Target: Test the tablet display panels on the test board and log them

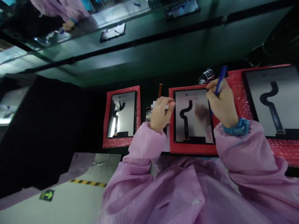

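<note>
A flat grey panel (196, 133) lies between two hands on red padding (193, 149), likely there to shield it from scratches. The right hand (223, 102) pinches a blue pen (220, 81) upright over the panel's right edge, a grip suiting fine control. The left hand (161, 113) hovers by the left edge, fingers bent and close; whether they grip anything, I cannot tell. Padding borders the panel narrowly; between the hands, its face offers open room.
</note>
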{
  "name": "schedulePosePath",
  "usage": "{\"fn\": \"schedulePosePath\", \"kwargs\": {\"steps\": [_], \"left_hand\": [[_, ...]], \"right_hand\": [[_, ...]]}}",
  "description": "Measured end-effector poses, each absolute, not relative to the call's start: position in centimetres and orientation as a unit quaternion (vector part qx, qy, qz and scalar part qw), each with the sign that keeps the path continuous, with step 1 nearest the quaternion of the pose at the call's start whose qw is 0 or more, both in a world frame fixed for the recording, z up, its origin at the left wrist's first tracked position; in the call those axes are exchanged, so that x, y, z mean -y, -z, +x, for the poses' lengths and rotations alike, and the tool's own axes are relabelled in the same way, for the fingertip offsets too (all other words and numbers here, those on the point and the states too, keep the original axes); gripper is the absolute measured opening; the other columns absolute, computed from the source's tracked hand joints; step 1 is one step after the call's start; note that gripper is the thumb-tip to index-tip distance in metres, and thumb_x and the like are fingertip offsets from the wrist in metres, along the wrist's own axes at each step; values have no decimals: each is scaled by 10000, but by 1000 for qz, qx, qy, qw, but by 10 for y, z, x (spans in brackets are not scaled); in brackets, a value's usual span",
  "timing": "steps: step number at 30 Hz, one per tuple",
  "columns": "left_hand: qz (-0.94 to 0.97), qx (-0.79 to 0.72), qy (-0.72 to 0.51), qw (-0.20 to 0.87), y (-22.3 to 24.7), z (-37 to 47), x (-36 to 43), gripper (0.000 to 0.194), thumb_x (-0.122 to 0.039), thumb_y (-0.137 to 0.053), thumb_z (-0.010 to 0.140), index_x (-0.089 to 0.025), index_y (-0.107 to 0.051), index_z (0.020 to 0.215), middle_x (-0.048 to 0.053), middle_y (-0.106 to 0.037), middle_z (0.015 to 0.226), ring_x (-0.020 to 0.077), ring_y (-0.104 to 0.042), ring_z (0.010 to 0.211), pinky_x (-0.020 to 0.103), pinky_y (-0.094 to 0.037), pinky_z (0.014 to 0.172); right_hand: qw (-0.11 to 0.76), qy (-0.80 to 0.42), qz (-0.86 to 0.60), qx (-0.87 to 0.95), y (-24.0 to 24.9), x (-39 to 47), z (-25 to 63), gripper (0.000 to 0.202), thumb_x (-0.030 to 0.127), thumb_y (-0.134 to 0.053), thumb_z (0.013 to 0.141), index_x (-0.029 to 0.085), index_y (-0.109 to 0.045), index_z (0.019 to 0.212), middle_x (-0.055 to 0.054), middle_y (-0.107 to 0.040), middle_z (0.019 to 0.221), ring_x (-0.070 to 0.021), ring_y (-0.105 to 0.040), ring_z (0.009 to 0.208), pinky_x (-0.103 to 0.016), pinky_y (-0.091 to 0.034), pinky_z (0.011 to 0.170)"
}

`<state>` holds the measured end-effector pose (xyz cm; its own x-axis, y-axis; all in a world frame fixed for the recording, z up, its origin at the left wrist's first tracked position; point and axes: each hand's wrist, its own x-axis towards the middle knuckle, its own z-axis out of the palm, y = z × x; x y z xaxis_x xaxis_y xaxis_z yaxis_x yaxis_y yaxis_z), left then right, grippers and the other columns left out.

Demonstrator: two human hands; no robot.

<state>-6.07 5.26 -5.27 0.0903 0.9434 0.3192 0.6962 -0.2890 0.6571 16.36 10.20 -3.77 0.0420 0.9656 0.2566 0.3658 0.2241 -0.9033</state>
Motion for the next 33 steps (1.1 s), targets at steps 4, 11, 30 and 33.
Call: {"fn": "schedulePosePath", "kwargs": {"steps": [4,11,30,33], "left_hand": [[643,-703,-299,56,80,-91,-67,370,-364,-650,925,-159,-573,1222,203,-602,1280,370,-526,1255,564,-430,1080],[603,-683,-382,155,93,-100,-77,483,-105,-623,826,-222,-478,1272,59,-626,1006,248,-608,1088,458,-480,1037],[596,-464,-597,269,74,-102,-83,381,-594,-513,1006,-296,-610,1222,-32,-760,1047,111,-728,833,304,-574,782],[613,-436,-605,262,73,-102,-81,310,-528,-498,1040,-286,-631,1182,-35,-766,1096,128,-737,943,327,-570,879]], "right_hand": [[409,-143,-657,617,57,-115,194,265,206,-708,774,226,-489,921,-48,-558,854,-245,-582,871,-367,-463,738],[285,-115,-544,781,50,-93,172,401,317,-619,921,159,-563,1286,-205,-612,1299,-391,-535,1288,-599,-465,1037],[230,-290,-418,830,50,-59,137,754,203,-610,916,242,-305,1605,-136,-356,1642,-321,-410,1497,-542,-450,1171],[291,-386,-414,771,55,-59,133,828,320,-563,978,346,-87,1655,-93,-257,1696,-279,-459,1470,-496,-526,1085]]}}
